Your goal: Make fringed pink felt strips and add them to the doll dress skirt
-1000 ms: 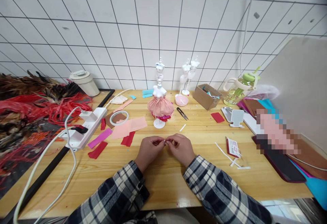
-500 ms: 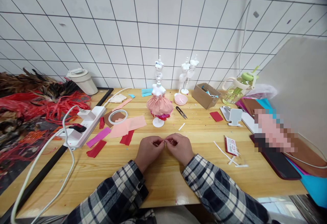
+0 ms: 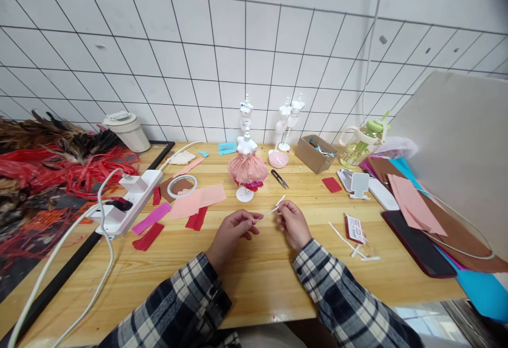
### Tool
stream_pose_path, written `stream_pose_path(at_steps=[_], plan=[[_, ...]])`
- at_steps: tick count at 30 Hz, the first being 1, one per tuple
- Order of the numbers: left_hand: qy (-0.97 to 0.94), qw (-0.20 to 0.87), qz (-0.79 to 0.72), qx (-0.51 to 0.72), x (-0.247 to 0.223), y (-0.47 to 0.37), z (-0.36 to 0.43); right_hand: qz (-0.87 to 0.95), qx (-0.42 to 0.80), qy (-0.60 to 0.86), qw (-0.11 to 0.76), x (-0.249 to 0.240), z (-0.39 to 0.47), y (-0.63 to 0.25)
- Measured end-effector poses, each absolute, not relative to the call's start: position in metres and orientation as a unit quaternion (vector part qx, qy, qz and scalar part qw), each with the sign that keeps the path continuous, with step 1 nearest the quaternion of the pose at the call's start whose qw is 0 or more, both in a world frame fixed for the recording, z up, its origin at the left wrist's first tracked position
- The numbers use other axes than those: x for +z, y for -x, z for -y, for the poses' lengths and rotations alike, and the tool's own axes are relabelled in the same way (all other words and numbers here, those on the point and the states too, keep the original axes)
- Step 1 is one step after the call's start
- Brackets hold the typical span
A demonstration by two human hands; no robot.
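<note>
Red and dark feathers pile up at the far left, beside a white power strip whose cable loops toward the table's near edge. Next come scraps of red and pink paper and a ring of tape, all lying flat on the wooden table.

At the middle, the left hand rests low over the wood, its thumb and forefinger pressed together on something too small to make out. Just beside it, a little apart, the right hand pinches one end of a thin white strip, which slants up and away from the fingertips toward the mannequin's base. Behind both hands stands a small white mannequin in a pink layered skirt, with black snips lying just to its right.

Bare wood runs between the hands and the near edge, where the plaid sleeves cross it.

Farther right, a pink dish sits near two bare mannequins; what it holds I cannot tell. An open cardboard box holds small bluish bits. More white strips and a red card lie nearby, then a green-lidded bottle with yellowish liquid, and coloured sheets at the right edge.
</note>
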State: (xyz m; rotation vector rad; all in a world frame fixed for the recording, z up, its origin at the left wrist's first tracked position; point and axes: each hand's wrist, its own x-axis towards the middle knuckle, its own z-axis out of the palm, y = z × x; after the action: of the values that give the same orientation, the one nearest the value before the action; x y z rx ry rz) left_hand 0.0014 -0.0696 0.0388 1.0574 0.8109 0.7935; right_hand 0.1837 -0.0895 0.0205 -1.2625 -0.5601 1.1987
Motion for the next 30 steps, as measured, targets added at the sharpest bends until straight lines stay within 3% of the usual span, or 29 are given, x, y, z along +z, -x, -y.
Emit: stream_pose_path(at_steps=[8,12,17,27,30], plan=[[-0.329,0.809,-0.32,0.366,0.047,0.003,0.072,0.172,0.537,0.536,0.628,0.033,0.09,-0.199],[-0.32,0.821,-0.304,0.362,0.048,0.003,0.073,0.188,0.434,0.524,0.708,0.051,0.078,-0.224],[-0.335,0.819,-0.306,0.352,0.047,0.001,0.074,0.233,0.216,0.523,0.79,0.078,0.04,-0.271],[-0.34,0.809,-0.328,0.349,0.046,-0.001,0.072,0.294,0.177,0.571,0.745,0.061,0.013,-0.302],[-0.342,0.81,-0.33,0.344,0.045,-0.002,0.071,0.335,0.162,0.628,0.683,0.056,0.021,-0.3]])
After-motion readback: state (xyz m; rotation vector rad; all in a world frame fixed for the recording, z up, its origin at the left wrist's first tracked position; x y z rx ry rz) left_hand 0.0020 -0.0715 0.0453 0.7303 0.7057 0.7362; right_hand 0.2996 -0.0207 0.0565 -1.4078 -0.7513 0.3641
